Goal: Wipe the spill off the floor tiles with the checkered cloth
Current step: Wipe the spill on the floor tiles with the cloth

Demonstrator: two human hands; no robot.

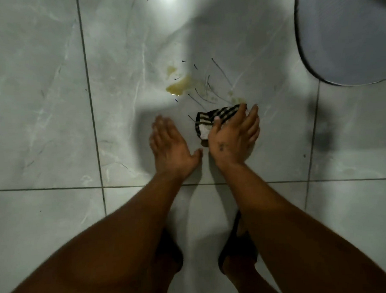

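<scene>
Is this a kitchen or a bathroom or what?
Can't say which room. It is indoors, likely a home: glossy marble-look floor tiles with dark grout lines, a yellowish spill, and a grey rounded mat.

We find no text, label, brand, number or sign that we can read anywhere in the view. The nearest thing to one is a small dark mark on the back of the right hand point(232, 137), too small and blurred for us to make out as letters or a figure. The checkered cloth point(211, 121) under that hand carries only its black-and-white pattern, no tag or print we can see. The floor tiles point(42, 108) around the cloth show grey veining and a few thin dark strokes beyond it, none of which form characters.
</scene>
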